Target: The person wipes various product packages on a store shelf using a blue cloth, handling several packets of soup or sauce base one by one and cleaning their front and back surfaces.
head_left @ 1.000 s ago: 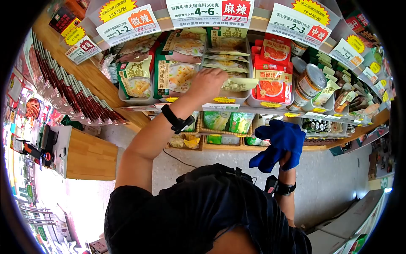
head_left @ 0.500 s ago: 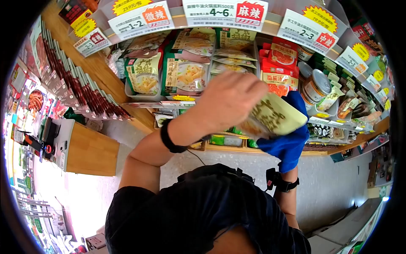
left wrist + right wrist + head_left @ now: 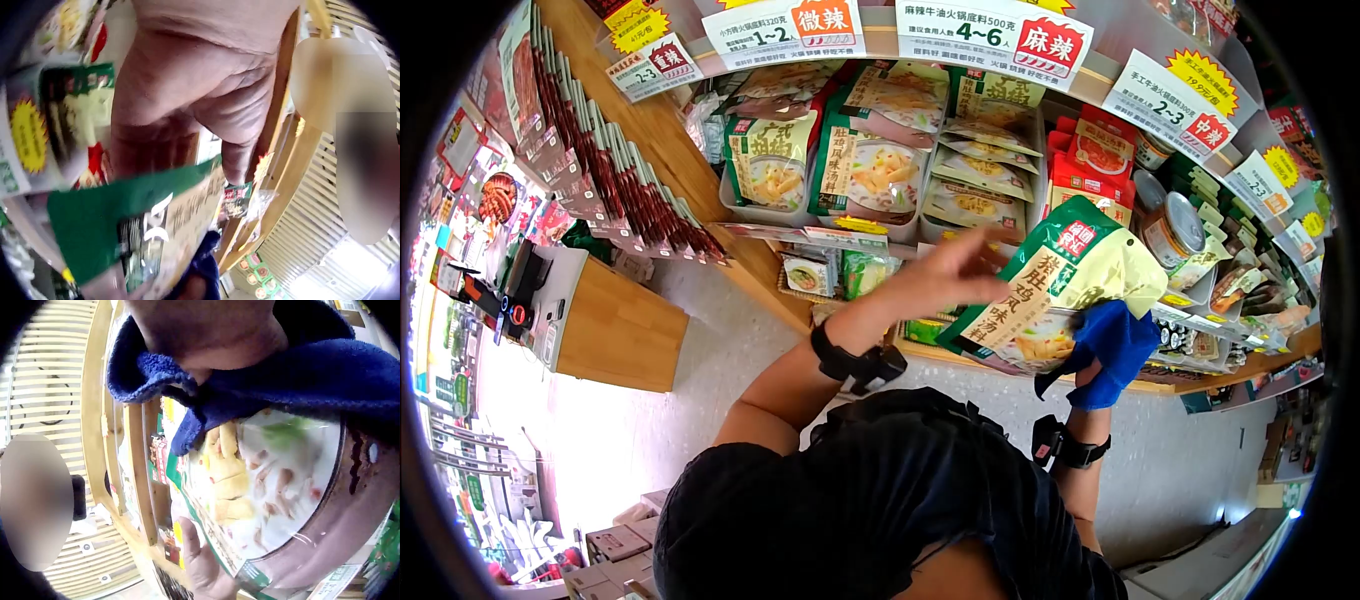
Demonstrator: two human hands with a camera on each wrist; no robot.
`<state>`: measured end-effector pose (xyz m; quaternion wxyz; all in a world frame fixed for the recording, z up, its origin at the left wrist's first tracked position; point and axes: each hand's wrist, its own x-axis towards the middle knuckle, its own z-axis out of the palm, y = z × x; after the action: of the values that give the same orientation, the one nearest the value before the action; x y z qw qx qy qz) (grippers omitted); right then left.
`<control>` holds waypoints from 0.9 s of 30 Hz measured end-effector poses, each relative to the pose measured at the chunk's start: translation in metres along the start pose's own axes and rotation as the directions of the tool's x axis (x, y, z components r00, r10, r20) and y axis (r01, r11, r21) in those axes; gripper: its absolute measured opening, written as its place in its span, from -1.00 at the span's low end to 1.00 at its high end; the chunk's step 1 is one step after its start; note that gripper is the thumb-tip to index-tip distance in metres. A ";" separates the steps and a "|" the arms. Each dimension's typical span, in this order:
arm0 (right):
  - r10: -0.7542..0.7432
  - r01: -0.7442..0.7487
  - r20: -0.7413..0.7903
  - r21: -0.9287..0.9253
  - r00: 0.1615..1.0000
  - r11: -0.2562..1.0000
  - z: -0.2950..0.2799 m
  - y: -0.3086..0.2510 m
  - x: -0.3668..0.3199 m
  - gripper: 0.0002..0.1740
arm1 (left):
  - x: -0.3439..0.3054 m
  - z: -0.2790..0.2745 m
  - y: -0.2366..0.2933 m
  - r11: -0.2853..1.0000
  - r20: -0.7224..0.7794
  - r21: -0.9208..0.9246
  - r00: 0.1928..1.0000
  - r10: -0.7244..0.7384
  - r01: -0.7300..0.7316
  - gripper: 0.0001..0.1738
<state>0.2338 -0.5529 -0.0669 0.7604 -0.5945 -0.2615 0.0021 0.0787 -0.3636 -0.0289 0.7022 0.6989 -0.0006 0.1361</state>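
Observation:
A green-and-cream soup base packet (image 3: 1090,265), printed with a bowl of soup, tilts in front of the shelf. My right hand (image 3: 1088,374), mostly hidden under a blue cloth (image 3: 1118,340), grips the packet's lower right side through the fabric. In the right wrist view the cloth (image 3: 300,375) lies against the pictured bowl on the packet (image 3: 275,481). My left hand (image 3: 935,278) is at the packet's left edge, fingers loosely extended and thumb apart. The left wrist view shows the packet's green edge (image 3: 112,219) just beyond that palm (image 3: 194,87).
Behind the hands, clear bins hold more soup packets (image 3: 878,170), a stack of flat packets (image 3: 980,200), red tomato packets (image 3: 1098,150) and cans (image 3: 1175,230). Price signs (image 3: 995,40) line the upper shelf edge. A wooden counter (image 3: 625,320) stands at left.
The left hand took a packet from the shelf stack and brought it right to the cloth-covered right hand. The packet has turned to show its printed front, and the left fingers have loosened.

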 end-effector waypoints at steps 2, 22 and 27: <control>0.021 -0.022 0.034 0.031 0.999 0.999 0.001 0.004 -0.001 -0.85 | -0.007 0.016 -0.023 0.960 0.137 0.278 0.987 -0.084 0.044 -0.39; -0.456 0.706 0.546 -0.457 0.703 0.541 0.072 -0.027 0.006 -0.81 | -0.004 0.042 -0.047 0.940 -0.019 -0.341 1.000 0.016 -0.021 -0.44; -0.418 0.572 0.407 -0.413 0.812 0.709 0.042 0.017 0.031 -0.76 | 0.005 0.055 -0.035 0.796 -0.127 -0.604 0.991 -0.038 -0.047 -0.56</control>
<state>0.2486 -0.5000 -0.0630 0.4980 -0.6759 -0.5093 -0.1894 0.1010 -0.4160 -0.0609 0.8868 0.4271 0.0009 0.1764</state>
